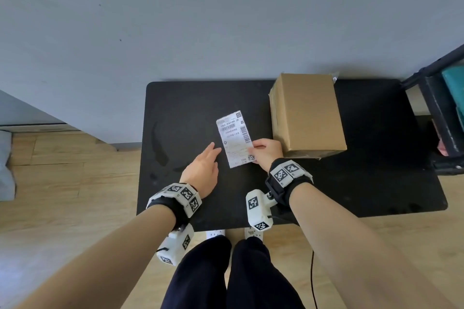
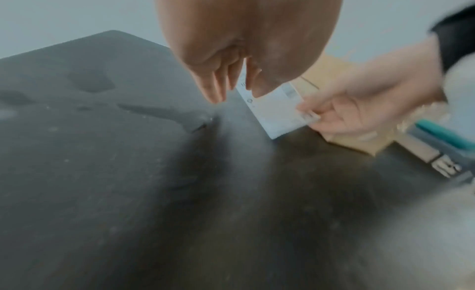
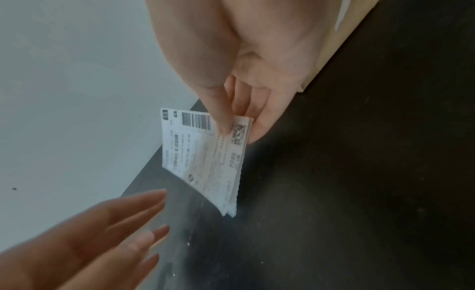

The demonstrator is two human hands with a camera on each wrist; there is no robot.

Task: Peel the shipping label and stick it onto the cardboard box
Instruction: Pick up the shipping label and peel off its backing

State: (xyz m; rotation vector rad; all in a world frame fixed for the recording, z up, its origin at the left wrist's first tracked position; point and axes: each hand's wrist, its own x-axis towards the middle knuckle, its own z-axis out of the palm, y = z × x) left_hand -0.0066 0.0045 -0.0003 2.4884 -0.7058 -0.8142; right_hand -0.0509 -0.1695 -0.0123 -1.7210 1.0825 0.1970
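1. The right hand (image 1: 266, 152) pinches the near right corner of the shipping label (image 1: 235, 138) between thumb and fingers and holds it above the black table (image 1: 185, 108), just left of the cardboard box (image 1: 307, 115).
2. The left hand (image 1: 204, 167) is released, its fingers straight and near the label's left edge, not touching it.
3. The label looks unpeeled. The likely step is to start a corner with the left fingers while the right pinch stays firm, then strip the backing slowly.
4. The box's bare top offers room; the table's left half is free for the hands, and a dark shelf (image 1: 442, 118) crowds the far right edge.
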